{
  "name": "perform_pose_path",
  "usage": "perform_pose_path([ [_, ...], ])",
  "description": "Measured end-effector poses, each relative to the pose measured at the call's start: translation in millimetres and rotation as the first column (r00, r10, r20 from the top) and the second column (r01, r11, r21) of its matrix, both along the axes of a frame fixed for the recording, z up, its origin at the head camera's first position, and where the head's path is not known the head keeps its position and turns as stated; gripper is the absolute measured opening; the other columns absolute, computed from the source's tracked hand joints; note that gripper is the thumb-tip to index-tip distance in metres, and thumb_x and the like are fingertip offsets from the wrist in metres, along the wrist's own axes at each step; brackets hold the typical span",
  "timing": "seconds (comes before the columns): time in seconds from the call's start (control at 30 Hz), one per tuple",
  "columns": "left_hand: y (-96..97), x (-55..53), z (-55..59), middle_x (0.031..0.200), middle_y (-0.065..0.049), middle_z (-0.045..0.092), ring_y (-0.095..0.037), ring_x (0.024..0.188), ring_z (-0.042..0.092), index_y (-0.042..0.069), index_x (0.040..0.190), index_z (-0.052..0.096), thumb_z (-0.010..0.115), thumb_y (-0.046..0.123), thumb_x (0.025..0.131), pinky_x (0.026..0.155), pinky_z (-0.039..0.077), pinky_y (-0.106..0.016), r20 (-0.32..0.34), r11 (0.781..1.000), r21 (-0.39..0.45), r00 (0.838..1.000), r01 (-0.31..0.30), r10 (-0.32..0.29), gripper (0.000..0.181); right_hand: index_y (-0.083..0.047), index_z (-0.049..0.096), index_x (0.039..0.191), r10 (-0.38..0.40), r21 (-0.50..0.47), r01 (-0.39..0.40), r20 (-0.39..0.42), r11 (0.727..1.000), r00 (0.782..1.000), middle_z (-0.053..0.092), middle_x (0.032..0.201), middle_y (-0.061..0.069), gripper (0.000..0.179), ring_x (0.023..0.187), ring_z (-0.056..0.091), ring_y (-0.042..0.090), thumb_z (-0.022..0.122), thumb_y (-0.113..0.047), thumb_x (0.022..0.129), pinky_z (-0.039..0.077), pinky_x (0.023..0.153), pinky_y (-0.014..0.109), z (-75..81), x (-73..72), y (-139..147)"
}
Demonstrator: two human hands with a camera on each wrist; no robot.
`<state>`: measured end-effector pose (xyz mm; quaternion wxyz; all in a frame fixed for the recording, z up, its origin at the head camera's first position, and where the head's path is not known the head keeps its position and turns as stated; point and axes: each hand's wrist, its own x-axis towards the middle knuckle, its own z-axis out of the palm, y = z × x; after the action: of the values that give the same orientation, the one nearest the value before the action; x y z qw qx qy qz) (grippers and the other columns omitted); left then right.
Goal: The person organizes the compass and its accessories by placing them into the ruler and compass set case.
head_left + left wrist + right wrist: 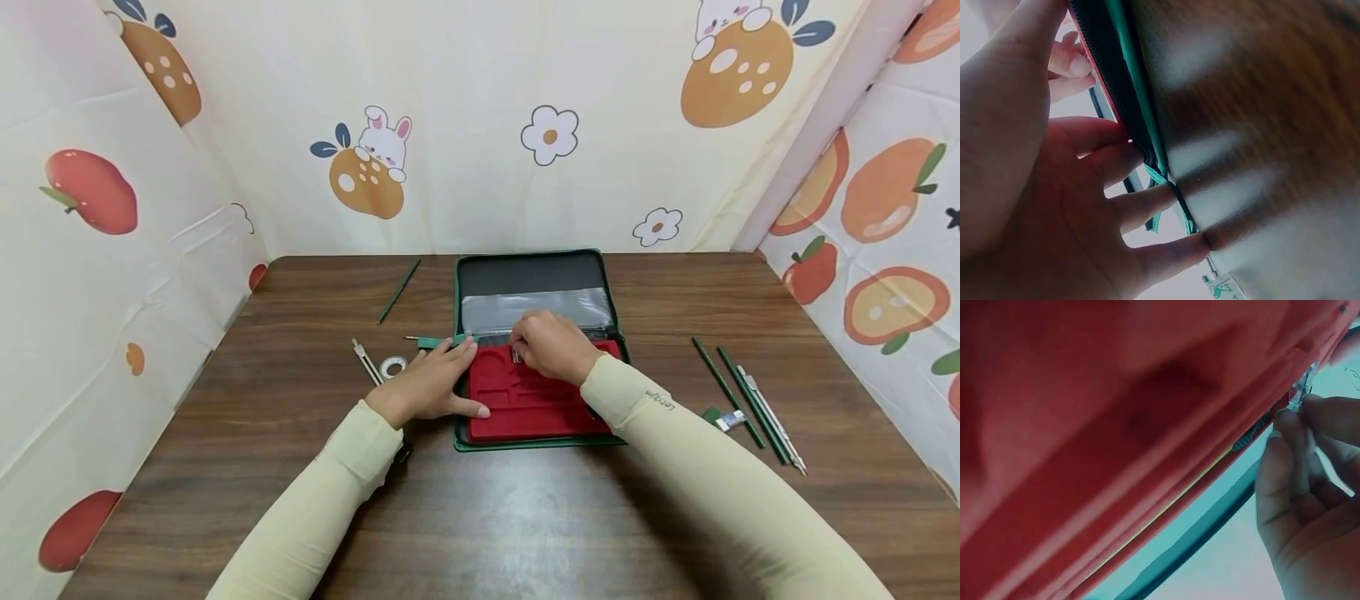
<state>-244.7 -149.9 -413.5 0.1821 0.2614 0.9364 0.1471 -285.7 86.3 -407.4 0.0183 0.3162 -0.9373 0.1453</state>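
A zippered green case (531, 279) lies unfolded on the table, with a red moulded tray (517, 423) in its near half. My right hand (553, 343) pinches a small metal pencil sharpener (517, 356) between thumb and fingers, over the tray's far part. The sharpener (1302, 389) looks shiny in the right wrist view, held close to the red surface. My left hand (431, 382) rests with spread fingers across the case's left edge, its thumb on the tray. Its fingertips lie near a green strip (435, 342) at the case's far left corner.
Left of the case are a dark green pencil (399, 292), a white ring (392, 367) and a silver compass (366, 360), partly hidden by the left hand. On the right lie green pencils (718, 373), an eraser (731, 420) and a slim silver tool (776, 425).
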Motion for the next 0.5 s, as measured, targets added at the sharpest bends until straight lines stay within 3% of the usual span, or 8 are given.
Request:
perform_pose_path([
  [0.23,0.5,-0.4,-1.0,0.167,-0.004,0.014,-0.036,0.152,0.007,0.013,0.161,0.022,0.066,0.067,0.085,0.118,0.012,-0.06,-0.005,1.0,0.007,1.0,0.006,-0.006,0.103,-0.01,0.078,0.095,-0.006,0.051,0.004,0.031,0.999,1.0,0.069,0.094,0.004,0.013,0.081,0.062,0.016,0.065,-0.008,0.094,0.057,0.074,0.033,1.1,0.9,0.1],
  [0.5,-0.6,-0.3,0.7,0.167,-0.005,0.015,-0.036,0.152,0.007,0.012,0.161,0.021,0.066,0.067,0.085,0.118,0.011,-0.061,0.004,1.0,0.01,1.0,0.005,-0.005,0.104,-0.01,0.078,0.096,0.013,0.016,-0.014,0.049,1.0,0.999,0.069,0.093,0.003,0.011,0.079,0.059,0.016,0.068,-0.007,0.093,0.056,0.073,0.032,2.0,2.1,2.7],
])
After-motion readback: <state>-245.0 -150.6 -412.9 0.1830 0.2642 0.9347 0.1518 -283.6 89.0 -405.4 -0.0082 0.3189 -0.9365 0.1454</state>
